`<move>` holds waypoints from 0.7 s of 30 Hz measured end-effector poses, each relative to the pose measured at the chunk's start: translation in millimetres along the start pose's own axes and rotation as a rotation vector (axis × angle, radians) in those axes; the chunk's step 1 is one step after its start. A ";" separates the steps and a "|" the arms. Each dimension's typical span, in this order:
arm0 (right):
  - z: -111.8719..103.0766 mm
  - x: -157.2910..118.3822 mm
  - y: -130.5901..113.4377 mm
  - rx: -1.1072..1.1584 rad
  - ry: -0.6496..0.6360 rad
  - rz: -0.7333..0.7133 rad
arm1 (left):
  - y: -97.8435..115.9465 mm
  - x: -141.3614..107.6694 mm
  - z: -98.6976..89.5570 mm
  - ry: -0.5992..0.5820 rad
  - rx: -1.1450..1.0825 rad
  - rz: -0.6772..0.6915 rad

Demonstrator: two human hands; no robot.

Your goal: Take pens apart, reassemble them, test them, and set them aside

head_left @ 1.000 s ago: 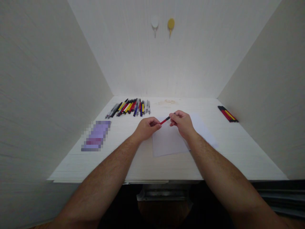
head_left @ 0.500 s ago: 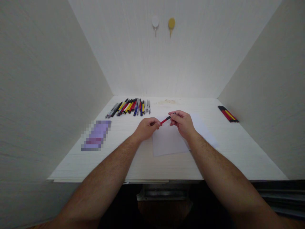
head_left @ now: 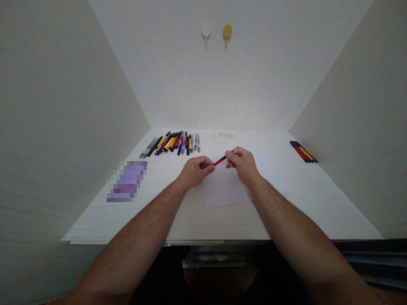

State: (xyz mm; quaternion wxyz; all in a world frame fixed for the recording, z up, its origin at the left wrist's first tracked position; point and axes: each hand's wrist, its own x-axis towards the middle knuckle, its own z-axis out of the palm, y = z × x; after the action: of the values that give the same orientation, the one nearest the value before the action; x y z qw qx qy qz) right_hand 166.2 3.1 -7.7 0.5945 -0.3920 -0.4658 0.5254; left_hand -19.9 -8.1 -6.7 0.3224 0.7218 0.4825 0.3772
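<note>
A red pen with a black end (head_left: pixel 219 161) is held slantwise between my two hands, above white sheets of paper (head_left: pixel 224 190). My left hand (head_left: pixel 197 170) pinches its red end between thumb and fingers. At the black end, the thumb and fingertips of my right hand (head_left: pixel 241 162) are closed on the pen, and a short dark bit shows past them. The fingers hide both grip points in part.
Several loose pens (head_left: pixel 173 142), red, yellow, blue, black and clear, lie at the back left. A neat row of red and yellow pens (head_left: pixel 303 151) sits by the right wall. A blurred purple rectangle (head_left: pixel 129 180) lies at left. Two hooks (head_left: pixel 227 31) hang on the back wall.
Both hands keep their hold on the red pen and have hardly moved. The whole view has shifted very slightly.
</note>
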 end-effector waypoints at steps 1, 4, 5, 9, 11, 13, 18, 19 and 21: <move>-0.2 0.2 0.3 0.002 0.003 0.002 | -0.2 0.2 -0.2 -0.001 0.016 0.008; -1.4 0.6 0.9 0.027 -0.011 0.008 | -2.4 1.3 -0.8 -0.021 0.039 0.021; -2.0 0.6 1.0 0.040 -0.025 0.010 | -3.3 1.7 -0.9 -0.028 0.037 0.020; -4.5 0.8 1.8 0.083 -0.074 0.009 | -5.4 3.2 -0.8 -0.049 0.010 0.016; -5.2 1.1 2.7 0.084 -0.082 0.003 | -5.3 3.5 -0.6 -0.057 0.008 0.020; -5.3 1.3 3.3 0.078 -0.086 -0.007 | -5.0 3.6 -0.5 -0.062 0.016 0.024; -4.1 0.7 2.2 0.062 -0.078 -0.012 | -5.5 2.8 -0.6 -0.061 0.026 0.041; -3.9 0.6 1.8 0.058 -0.071 -0.009 | -5.8 2.4 -0.4 -0.055 0.022 0.037; -3.3 0.6 1.4 0.050 -0.058 -0.003 | -6.5 1.5 0.2 -0.045 0.013 0.020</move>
State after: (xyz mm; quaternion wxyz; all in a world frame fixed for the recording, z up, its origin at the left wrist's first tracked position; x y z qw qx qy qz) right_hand 169.0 3.9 -9.8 0.5911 -0.3609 -0.4701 0.5471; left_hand -22.3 -4.6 -11.8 0.3246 0.7371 0.4703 0.3607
